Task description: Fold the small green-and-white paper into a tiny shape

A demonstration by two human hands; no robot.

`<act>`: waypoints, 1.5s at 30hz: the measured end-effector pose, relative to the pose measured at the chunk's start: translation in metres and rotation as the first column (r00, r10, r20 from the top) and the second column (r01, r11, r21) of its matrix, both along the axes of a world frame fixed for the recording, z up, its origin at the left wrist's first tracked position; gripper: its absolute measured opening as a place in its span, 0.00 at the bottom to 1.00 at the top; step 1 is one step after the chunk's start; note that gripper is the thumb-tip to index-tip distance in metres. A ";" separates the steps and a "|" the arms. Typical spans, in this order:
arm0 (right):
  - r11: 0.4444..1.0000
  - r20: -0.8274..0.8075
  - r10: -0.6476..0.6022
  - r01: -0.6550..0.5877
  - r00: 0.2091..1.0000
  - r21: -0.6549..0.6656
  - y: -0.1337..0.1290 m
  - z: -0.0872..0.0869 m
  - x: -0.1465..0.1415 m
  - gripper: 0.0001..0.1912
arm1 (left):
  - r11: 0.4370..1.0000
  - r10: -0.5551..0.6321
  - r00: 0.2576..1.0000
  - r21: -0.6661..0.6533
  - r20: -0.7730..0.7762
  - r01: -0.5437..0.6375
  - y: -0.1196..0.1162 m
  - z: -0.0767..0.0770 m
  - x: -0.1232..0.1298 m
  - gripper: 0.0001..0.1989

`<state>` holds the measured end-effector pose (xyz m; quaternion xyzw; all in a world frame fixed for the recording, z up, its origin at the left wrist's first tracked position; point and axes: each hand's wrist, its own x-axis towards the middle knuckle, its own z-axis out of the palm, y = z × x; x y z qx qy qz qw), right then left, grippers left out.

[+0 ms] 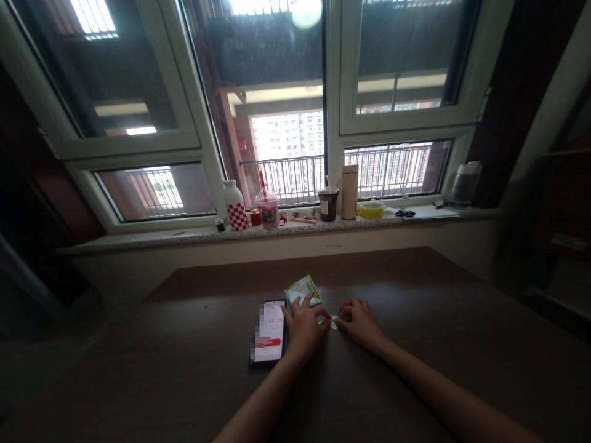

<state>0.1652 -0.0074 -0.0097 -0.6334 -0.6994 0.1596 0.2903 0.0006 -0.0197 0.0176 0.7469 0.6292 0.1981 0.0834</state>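
Between my two hands is a small white piece [334, 322], low over the brown table. My left hand [305, 323] pinches its left side with thumb and finger, the other fingers spread. At its right side my right hand [356, 319] has its fingers curled and pinched on the same piece. Just beyond my left hand lies a green and white packet [303, 289], partly covered by the fingertips. A phone [272, 332] with a lit screen rests left of my left hand, close to its thumb side.
The brown table [184, 344] reaches toward a windowsill [184, 239]. On the sill stand a checkered bottle [236, 208], a pink cup [268, 210], a dark cup [328, 204], a tan flask [349, 192], yellow tape [371, 211] and scissors [405, 213].
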 end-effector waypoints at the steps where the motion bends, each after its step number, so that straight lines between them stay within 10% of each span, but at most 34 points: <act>1: 1.000 0.006 -0.001 0.001 1.000 0.001 0.000 0.000 0.000 0.06 | 1.000 0.002 1.000 0.012 -0.011 -0.001 -0.001 0.000 0.001 0.06; 45: 0.993 -0.027 0.006 -0.010 1.000 -0.117 0.005 0.006 0.005 0.09 | 0.998 -0.040 0.999 -0.053 -0.035 0.038 0.000 -0.001 -0.002 0.06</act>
